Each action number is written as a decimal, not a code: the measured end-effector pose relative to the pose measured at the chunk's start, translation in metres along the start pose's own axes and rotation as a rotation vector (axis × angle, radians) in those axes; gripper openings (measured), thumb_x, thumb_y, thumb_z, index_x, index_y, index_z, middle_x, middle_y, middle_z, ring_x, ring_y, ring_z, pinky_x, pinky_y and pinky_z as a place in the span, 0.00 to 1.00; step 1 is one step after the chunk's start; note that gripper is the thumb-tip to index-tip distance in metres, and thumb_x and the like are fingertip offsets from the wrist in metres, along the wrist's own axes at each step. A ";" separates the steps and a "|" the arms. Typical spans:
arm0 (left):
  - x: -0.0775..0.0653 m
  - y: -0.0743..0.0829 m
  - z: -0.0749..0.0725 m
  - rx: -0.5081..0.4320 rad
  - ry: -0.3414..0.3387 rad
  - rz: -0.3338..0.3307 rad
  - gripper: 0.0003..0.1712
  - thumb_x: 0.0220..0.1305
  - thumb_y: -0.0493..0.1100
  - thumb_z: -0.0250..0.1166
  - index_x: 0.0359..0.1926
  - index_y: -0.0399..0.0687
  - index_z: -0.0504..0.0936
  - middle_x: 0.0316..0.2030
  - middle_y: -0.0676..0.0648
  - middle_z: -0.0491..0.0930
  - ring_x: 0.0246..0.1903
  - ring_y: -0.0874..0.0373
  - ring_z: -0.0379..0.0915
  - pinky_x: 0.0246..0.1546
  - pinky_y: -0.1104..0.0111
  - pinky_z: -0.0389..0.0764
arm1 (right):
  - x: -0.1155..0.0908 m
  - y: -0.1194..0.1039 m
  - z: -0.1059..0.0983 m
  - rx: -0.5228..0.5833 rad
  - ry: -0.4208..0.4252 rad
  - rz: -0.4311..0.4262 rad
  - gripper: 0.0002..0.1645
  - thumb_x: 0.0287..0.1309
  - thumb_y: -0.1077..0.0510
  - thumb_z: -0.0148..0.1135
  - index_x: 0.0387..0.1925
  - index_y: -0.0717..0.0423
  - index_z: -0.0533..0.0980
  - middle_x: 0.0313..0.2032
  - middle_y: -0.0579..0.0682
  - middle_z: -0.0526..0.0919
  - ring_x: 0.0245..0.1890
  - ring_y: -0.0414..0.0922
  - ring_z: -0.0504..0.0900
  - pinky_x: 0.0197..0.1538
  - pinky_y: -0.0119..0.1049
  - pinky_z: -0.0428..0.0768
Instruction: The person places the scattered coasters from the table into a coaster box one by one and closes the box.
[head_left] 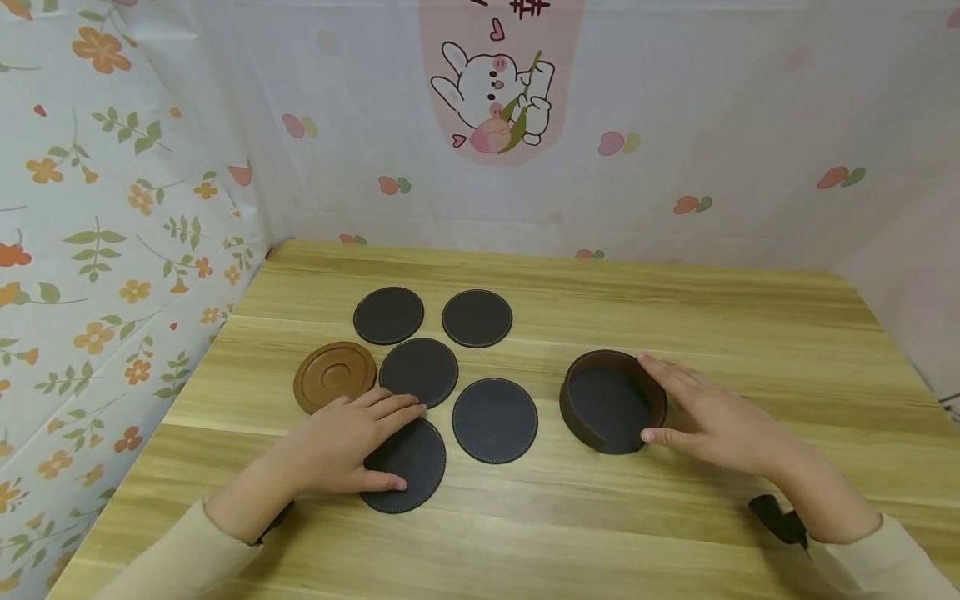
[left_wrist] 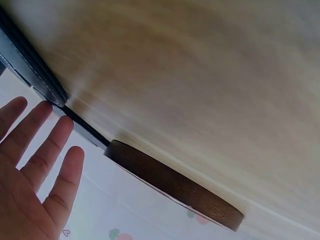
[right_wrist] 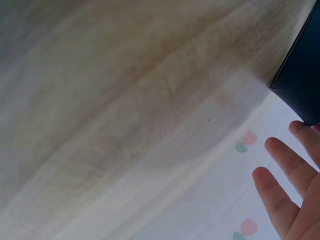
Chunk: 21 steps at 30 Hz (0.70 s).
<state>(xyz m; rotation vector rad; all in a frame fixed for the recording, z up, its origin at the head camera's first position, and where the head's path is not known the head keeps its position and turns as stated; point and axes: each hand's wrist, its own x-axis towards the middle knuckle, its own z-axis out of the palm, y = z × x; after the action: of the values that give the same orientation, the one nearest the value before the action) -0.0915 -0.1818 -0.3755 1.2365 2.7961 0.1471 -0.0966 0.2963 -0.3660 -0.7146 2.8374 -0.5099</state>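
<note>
My left hand hovers at a black round coaster, its thumb and fingers extended over the near and far edges. Straight, spread fingers show in the left wrist view, beside dark coaster edges. Just beyond this hand lies a brown wooden disc with ring grooves. My right hand stands at the right side of a round dark coaster holder. Its thumb and forefinger reach the rim without curling round it. In the right wrist view, fingers spread out near the holder's dark wall.
More black coasters lie flat: one right of the left hand, one beside the wooden disc, and two farther back, left and right. The wooden table meets a patterned white cloth behind and at left.
</note>
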 end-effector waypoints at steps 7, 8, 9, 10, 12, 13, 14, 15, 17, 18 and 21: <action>-0.001 0.004 0.001 0.021 -0.007 0.022 0.52 0.51 0.74 0.66 0.71 0.52 0.69 0.66 0.51 0.72 0.65 0.53 0.68 0.44 0.56 0.79 | 0.000 0.003 0.000 0.049 -0.014 -0.019 0.64 0.51 0.31 0.69 0.79 0.48 0.47 0.75 0.62 0.57 0.71 0.69 0.61 0.61 0.70 0.67; -0.001 0.005 0.002 0.026 -0.002 0.027 0.52 0.51 0.75 0.66 0.71 0.52 0.69 0.66 0.51 0.72 0.65 0.54 0.68 0.43 0.57 0.79 | 0.001 0.003 0.000 0.058 -0.015 -0.021 0.65 0.51 0.32 0.69 0.79 0.49 0.47 0.75 0.63 0.57 0.70 0.69 0.61 0.61 0.70 0.67; -0.001 0.005 0.002 0.029 0.002 0.030 0.53 0.50 0.75 0.66 0.70 0.52 0.69 0.65 0.51 0.73 0.64 0.54 0.68 0.42 0.57 0.79 | 0.001 0.004 0.000 0.066 -0.014 -0.022 0.65 0.51 0.32 0.69 0.79 0.49 0.47 0.75 0.63 0.57 0.70 0.69 0.61 0.60 0.70 0.68; -0.002 0.005 0.002 0.031 0.008 0.033 0.53 0.50 0.75 0.67 0.70 0.52 0.69 0.65 0.51 0.73 0.64 0.55 0.68 0.42 0.58 0.79 | 0.001 0.004 0.000 0.074 -0.017 -0.021 0.65 0.51 0.32 0.69 0.79 0.49 0.47 0.75 0.63 0.57 0.70 0.70 0.61 0.60 0.70 0.68; -0.002 0.005 0.003 0.030 0.013 0.039 0.54 0.49 0.75 0.68 0.70 0.51 0.69 0.64 0.51 0.73 0.63 0.55 0.68 0.43 0.58 0.80 | 0.002 0.004 0.000 0.088 -0.025 -0.016 0.65 0.51 0.32 0.69 0.79 0.50 0.47 0.75 0.63 0.57 0.70 0.70 0.61 0.60 0.69 0.69; -0.002 0.005 0.003 0.026 0.011 0.041 0.54 0.48 0.75 0.68 0.71 0.51 0.69 0.65 0.51 0.72 0.63 0.55 0.68 0.44 0.58 0.80 | 0.003 0.005 0.000 0.095 -0.030 -0.014 0.65 0.51 0.32 0.69 0.79 0.50 0.47 0.75 0.63 0.58 0.70 0.69 0.61 0.60 0.69 0.69; -0.002 0.005 0.004 0.022 0.012 0.045 0.55 0.48 0.75 0.68 0.70 0.51 0.69 0.65 0.50 0.72 0.63 0.54 0.69 0.44 0.57 0.80 | 0.003 0.005 -0.001 0.101 -0.033 -0.013 0.65 0.51 0.32 0.69 0.79 0.51 0.48 0.75 0.63 0.58 0.70 0.69 0.61 0.60 0.68 0.69; -0.002 0.005 0.004 0.017 0.006 0.046 0.56 0.46 0.76 0.68 0.71 0.51 0.69 0.65 0.49 0.72 0.64 0.54 0.69 0.45 0.56 0.80 | 0.004 0.005 -0.001 0.110 -0.037 -0.011 0.65 0.50 0.32 0.69 0.79 0.52 0.48 0.75 0.63 0.58 0.70 0.69 0.61 0.60 0.68 0.69; -0.003 0.006 0.004 0.004 -0.008 0.047 0.59 0.43 0.77 0.69 0.71 0.50 0.68 0.66 0.48 0.71 0.64 0.52 0.68 0.48 0.55 0.80 | 0.004 0.005 -0.001 0.127 -0.043 -0.007 0.65 0.50 0.33 0.70 0.79 0.53 0.49 0.75 0.63 0.58 0.71 0.69 0.61 0.61 0.68 0.68; -0.003 0.006 0.004 -0.004 -0.015 0.047 0.61 0.41 0.78 0.70 0.71 0.50 0.68 0.67 0.48 0.70 0.64 0.52 0.68 0.48 0.54 0.79 | 0.005 0.006 -0.002 0.137 -0.043 -0.012 0.65 0.50 0.33 0.70 0.79 0.54 0.49 0.74 0.64 0.58 0.70 0.69 0.61 0.61 0.68 0.68; -0.004 0.006 0.005 -0.019 -0.039 0.041 0.64 0.37 0.78 0.72 0.72 0.51 0.66 0.68 0.49 0.69 0.65 0.52 0.66 0.51 0.53 0.78 | 0.006 0.005 -0.001 0.158 -0.044 -0.025 0.65 0.50 0.34 0.71 0.79 0.54 0.49 0.74 0.65 0.58 0.70 0.70 0.61 0.61 0.69 0.68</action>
<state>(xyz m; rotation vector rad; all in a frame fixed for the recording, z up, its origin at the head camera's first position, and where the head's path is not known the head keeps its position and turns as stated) -0.0837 -0.1802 -0.3794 1.2781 2.7314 0.1502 -0.1041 0.2979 -0.3670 -0.7223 2.7136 -0.7048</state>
